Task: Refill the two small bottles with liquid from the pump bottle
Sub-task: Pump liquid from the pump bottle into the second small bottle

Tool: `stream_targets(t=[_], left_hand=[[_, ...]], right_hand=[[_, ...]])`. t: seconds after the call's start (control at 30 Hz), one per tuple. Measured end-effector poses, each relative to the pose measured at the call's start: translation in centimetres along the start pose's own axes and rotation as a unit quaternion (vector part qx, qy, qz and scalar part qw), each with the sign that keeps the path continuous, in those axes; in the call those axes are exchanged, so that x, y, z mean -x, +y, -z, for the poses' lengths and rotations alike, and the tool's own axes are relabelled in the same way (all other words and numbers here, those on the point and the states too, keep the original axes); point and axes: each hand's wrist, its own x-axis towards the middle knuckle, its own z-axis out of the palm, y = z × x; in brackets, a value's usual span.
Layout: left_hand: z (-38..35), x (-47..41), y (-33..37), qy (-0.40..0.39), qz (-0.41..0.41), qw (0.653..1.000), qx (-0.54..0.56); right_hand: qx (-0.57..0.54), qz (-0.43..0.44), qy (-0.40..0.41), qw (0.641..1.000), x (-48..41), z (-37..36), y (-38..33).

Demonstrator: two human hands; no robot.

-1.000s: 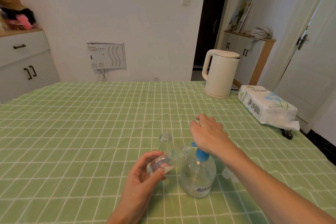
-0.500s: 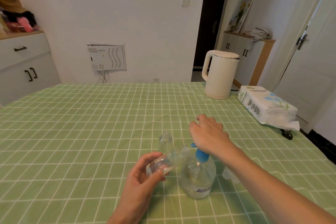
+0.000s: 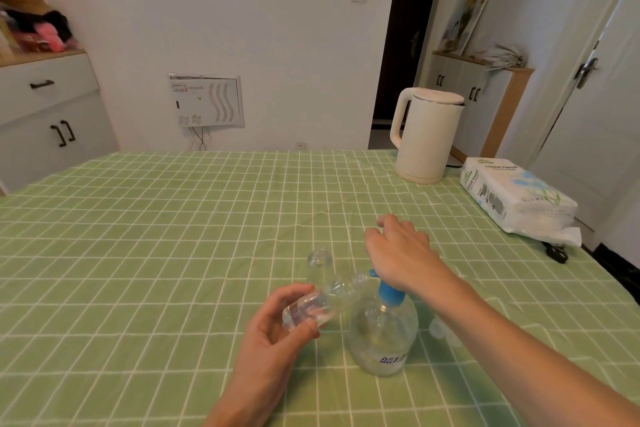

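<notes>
Close to us on the checked cloth (image 3: 138, 288), mid-refill.
Our left hand (image 3: 277, 333) grips the tilted small bottle (image 3: 322, 300), mouth at the spout of the pump bottle (image 3: 381, 340) to catch liquid; our right hand (image 3: 398, 253), fingers relaxed, presses the pump head (image 3: 388, 291); behind, the second small bottle (image 3: 318, 262) waits upright.

the right hand (image 3: 398, 253) covers the pump bottle (image 3: 381, 333)'s head, so only the blue collar and a bit of spout show, and whether the tilted bottle (image 3: 322, 302)'s mouth touches that spout cannot be told. the tilted bottle hides the lower part of the upright bottle (image 3: 320, 262) behind it, and the right forearm partly hides two blurred pale shapes (image 3: 437, 326). both forearms run off the bottom edge, and the print on the pump bottle's label (image 3: 391, 359) and on the tissue pack (image 3: 512, 198) is too small to read.
</notes>
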Motion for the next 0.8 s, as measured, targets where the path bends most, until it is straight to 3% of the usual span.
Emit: stream_targets(t=[0.8], left_hand=[[0.38,0.08,-0.39,-0.013,0.003,1.0,0.01]], right_hand=[[0.002,-0.004,-0.004,1.0,0.42,-0.33,-0.01]])
